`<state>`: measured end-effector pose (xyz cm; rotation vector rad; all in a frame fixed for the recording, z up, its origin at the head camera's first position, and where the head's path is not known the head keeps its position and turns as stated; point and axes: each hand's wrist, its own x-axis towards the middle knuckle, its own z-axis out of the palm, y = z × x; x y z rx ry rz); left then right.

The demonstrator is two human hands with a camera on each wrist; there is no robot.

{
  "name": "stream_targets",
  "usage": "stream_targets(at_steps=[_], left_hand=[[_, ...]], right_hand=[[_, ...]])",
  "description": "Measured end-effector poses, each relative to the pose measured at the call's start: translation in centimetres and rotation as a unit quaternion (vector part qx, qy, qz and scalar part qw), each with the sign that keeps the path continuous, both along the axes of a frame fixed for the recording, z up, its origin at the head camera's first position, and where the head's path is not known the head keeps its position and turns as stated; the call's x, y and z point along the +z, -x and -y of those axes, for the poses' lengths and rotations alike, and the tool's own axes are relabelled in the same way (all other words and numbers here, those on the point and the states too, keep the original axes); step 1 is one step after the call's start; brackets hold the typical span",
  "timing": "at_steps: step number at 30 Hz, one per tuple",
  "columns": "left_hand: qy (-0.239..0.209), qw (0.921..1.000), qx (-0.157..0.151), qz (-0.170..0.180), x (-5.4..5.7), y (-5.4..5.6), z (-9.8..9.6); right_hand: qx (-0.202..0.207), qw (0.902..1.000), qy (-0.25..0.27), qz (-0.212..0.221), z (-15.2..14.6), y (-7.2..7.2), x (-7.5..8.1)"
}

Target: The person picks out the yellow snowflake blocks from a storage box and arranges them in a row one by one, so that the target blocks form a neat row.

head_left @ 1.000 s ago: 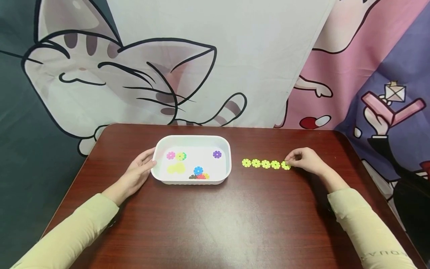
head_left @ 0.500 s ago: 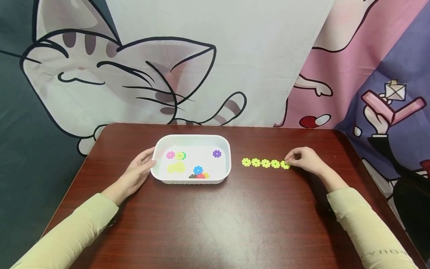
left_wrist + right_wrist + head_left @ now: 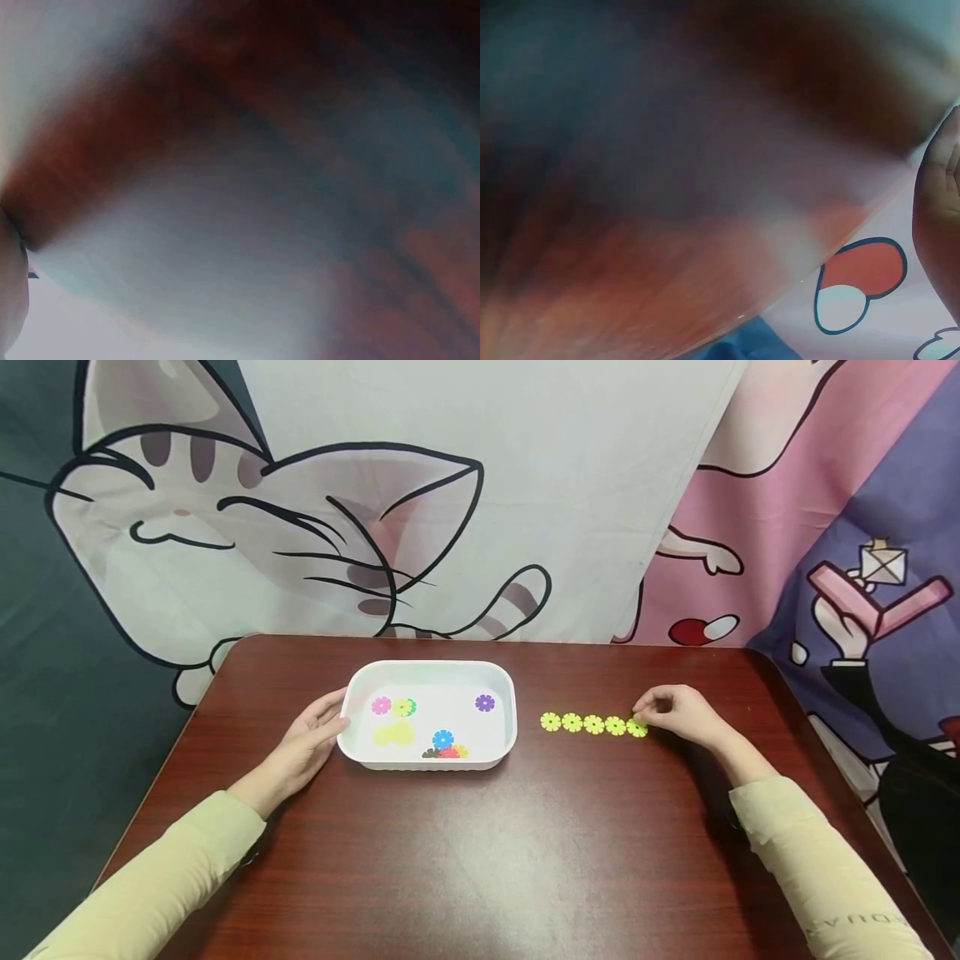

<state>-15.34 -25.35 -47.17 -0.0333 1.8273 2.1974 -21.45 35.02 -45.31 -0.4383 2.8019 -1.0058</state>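
My left hand (image 3: 306, 739) holds the left end of a white plastic tray (image 3: 427, 765), thumb over the rim and fingers along the outer wall. Several notched snowflake discs lie in the tray, among them a pink disc (image 3: 381, 705), a blue disc (image 3: 443, 739) and a purple disc (image 3: 485, 702). To the tray's right, several yellow-green discs form a straight row, starting with the leftmost disc (image 3: 551, 722). At the row's right end, my right hand (image 3: 681, 714) pinches the last yellow-green disc (image 3: 637, 729) by its upper edge. Both wrist views are mostly blurred.
The brown wooden table (image 3: 480, 852) has its far edge against a cartoon-printed curtain (image 3: 600, 510). A black object (image 3: 918, 827) stands beyond the table's right edge.
The fingertips of my right hand have lifted very slightly at the last disc, and a little more of it shows. The left hand, tray and row stay as they were.
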Motion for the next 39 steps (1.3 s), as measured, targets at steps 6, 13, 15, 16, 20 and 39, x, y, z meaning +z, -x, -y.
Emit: stream_targets(at_steps=[6,13,15,16,20,39], left_hand=[[0.003,1.0,-0.001,-0.001,0.0,0.0,0.0],[0.006,1.0,-0.001,0.0,0.0,-0.1,0.0],[0.006,1.0,0.0,0.001,-0.1,-0.1,0.0],[0.006,1.0,0.0,0.001,-0.1,-0.1,0.0],[0.005,1.0,0.0,0.0,-0.1,-0.1,0.0],[0.006,1.0,0.0,0.007,0.1,0.1,0.0]], right_hand=[[0.009,0.9998,0.008,-0.015,1.3,0.7,0.8],[0.025,0.9995,0.018,-0.012,3.8,1.5,2.2],[0.032,0.9992,0.021,-0.012,4.7,1.7,2.6],[0.036,0.999,0.024,-0.013,5.1,1.8,2.7],[0.046,0.9984,0.028,-0.016,6.8,2.2,3.4],[0.107,0.9919,0.068,-0.013,16.3,3.7,4.7]])
